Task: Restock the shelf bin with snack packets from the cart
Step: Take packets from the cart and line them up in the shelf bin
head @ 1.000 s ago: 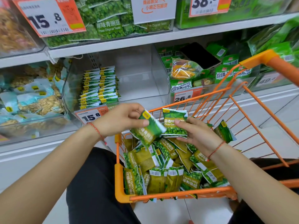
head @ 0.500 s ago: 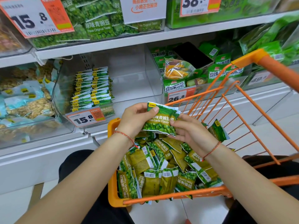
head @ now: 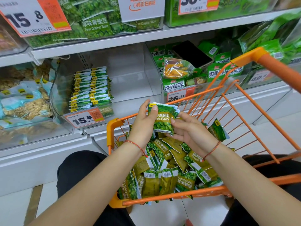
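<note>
The left hand and the right hand hold a small stack of green garlic-flavour pea packets upright above the orange wire cart. The left thumb lies across the top corner of the front packet, with the left fingers curled behind the stack. The right fingers clamp the stack's right edge and lower corner. Loose green and olive snack packets fill the cart floor below the hands. The clear plastic shelf bin stands behind the cart; two neat columns of green packets occupy its left side. An orange-and-white price label reading 15.8 is fixed to the bin front.
</note>
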A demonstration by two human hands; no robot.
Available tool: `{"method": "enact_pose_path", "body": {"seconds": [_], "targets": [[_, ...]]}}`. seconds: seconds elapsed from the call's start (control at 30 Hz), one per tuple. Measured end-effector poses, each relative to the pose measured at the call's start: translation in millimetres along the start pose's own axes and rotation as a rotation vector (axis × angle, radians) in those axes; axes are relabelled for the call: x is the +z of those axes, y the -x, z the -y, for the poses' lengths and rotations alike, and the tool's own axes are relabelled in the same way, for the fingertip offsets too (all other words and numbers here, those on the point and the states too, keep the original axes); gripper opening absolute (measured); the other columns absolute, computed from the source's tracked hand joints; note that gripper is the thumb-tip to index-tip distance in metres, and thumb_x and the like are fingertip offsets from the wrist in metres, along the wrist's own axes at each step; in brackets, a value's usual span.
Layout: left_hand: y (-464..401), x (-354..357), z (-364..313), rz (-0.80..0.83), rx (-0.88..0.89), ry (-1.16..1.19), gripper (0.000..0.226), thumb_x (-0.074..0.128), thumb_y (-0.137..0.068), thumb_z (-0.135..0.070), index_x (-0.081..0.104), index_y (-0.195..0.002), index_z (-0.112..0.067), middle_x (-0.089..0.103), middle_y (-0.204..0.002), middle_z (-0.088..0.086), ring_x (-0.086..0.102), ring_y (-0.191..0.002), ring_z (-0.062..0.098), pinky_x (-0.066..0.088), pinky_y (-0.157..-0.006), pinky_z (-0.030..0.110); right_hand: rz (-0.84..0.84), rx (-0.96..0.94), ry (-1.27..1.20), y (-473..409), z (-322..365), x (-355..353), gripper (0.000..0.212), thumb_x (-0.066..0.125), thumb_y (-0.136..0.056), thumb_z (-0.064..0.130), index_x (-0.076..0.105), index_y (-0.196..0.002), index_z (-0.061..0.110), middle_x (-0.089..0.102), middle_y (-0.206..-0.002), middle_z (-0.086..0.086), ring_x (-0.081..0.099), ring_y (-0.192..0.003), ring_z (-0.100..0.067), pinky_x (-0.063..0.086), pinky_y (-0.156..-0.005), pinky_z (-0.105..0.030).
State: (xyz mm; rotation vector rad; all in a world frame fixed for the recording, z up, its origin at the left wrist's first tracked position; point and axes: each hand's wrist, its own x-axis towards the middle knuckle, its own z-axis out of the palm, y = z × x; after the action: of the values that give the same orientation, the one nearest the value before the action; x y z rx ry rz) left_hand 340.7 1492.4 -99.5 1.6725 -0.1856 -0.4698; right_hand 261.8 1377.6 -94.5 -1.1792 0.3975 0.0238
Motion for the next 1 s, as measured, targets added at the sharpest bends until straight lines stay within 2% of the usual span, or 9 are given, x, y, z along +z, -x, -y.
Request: {"method": "enact_pose_path", "body": {"seconds": [0.1,0.17,0.3,0.43,0.57,0.63,0.7,0.83,1.0], "targets": [[1,-5,0,0.071,-0.03,-0.061,0.031,0.041,-0.099,-0.041,0.062,-0.105,-0.019,0.069,-0.106,0.005,0.064,-0.103,0.022,0.048,-0.096,0.041,-0.011,0.033,-0.018,-1,0,0,0.01,0.054,-0.093,0.016,0.058,-0.102,0.012,0.071,-0.092,-0.002,0.07,-0.08,-0.014,0.054,-0.09,-0.041],[4,-9,-1,0.08,0.031,-0.13,0.03,0.039,-0.1,-0.039,0.061,-0.101,-0.019,0.068,-0.099,0.001,0.063,-0.096,0.016,0.049,-0.086,0.03,-0.031,0.058,-0.004,-2,1,1,0.02,0.058,-0.09,0.03,0.06,-0.105,0.016,0.072,-0.092,-0.002,0.072,-0.079,-0.016,0.054,-0.089,-0.041],[6,-22,-3,0.006,0.179,-0.229,0.034,0.038,-0.1,-0.038,0.058,-0.11,-0.013,0.065,-0.099,-0.001,0.059,-0.093,0.013,0.044,-0.075,0.024,0.011,0.034,0.264,-9,7,20,0.072,0.074,-0.065,0.043,0.053,-0.128,0.015,0.063,-0.124,-0.008,0.062,-0.112,-0.016,0.053,-0.092,-0.035],[0,-53,-16,-0.107,0.235,-0.271,0.047,0.037,-0.098,-0.044,0.048,-0.133,-0.016,0.06,-0.124,0.0,0.053,-0.117,0.012,0.041,-0.099,0.028,0.076,-0.044,0.367,-30,26,51,0.04,0.072,-0.074,0.031,0.057,-0.11,0.026,0.068,-0.102,0.007,0.065,-0.094,-0.003,0.053,-0.084,-0.024],[-4,-93,-32,-0.097,0.29,-0.2,0.04,0.039,-0.099,-0.038,0.051,-0.131,-0.017,0.06,-0.118,-0.011,0.055,-0.113,0.005,0.041,-0.09,0.014,0.124,-0.155,0.552,-62,41,85,0.03,0.075,-0.077,0.024,0.06,-0.103,0.027,0.069,-0.097,0.003,0.065,-0.082,-0.004,0.051,-0.069,-0.015],[-15,-121,-37,-0.124,0.237,-0.165,0.046,0.037,-0.099,-0.042,0.047,-0.137,-0.017,0.049,-0.133,-0.014,0.045,-0.125,0.004,0.034,-0.101,0.015,0.101,-0.19,0.578,-84,46,98,0.036,0.077,-0.076,0.021,0.061,-0.107,0.021,0.069,-0.103,-0.007,0.067,-0.088,-0.013,0.055,-0.075,-0.024],[-30,-157,-39,-0.233,0.2,-0.129,0.049,0.037,-0.096,-0.053,0.05,-0.133,-0.023,0.05,-0.137,-0.008,0.045,-0.128,0.01,0.033,-0.111,0.033,0.036,-0.209,0.608,-109,53,108,0.039,0.079,-0.075,0.018,0.059,-0.108,0.015,0.069,-0.106,-0.012,0.067,-0.096,-0.023,0.056,-0.085,-0.037],[-48,-212,-34,-0.452,0.231,-0.097,0.018,0.037,-0.099,-0.044,0.052,-0.092,-0.037,0.06,-0.1,-0.013,0.057,-0.096,0.007,0.048,-0.096,0.042,0.081,-0.173,0.625,-158,58,119,0.02,0.072,-0.08,0.01,0.061,-0.094,0.018,0.067,-0.097,-0.005,0.065,-0.087,-0.017,0.053,-0.084,-0.031],[-56,-227,-23,-0.493,0.343,-0.191,0.018,0.038,-0.096,-0.045,0.05,-0.106,-0.037,0.059,-0.098,-0.019,0.054,-0.087,-0.01,0.049,-0.083,0.03,0.199,0.091,0.676,-208,39,132,0.007,0.069,-0.083,0.019,0.062,-0.083,0.02,0.06,-0.069,0.006,0.053,-0.07,-0.011,0.043,-0.073,-0.027]]}}
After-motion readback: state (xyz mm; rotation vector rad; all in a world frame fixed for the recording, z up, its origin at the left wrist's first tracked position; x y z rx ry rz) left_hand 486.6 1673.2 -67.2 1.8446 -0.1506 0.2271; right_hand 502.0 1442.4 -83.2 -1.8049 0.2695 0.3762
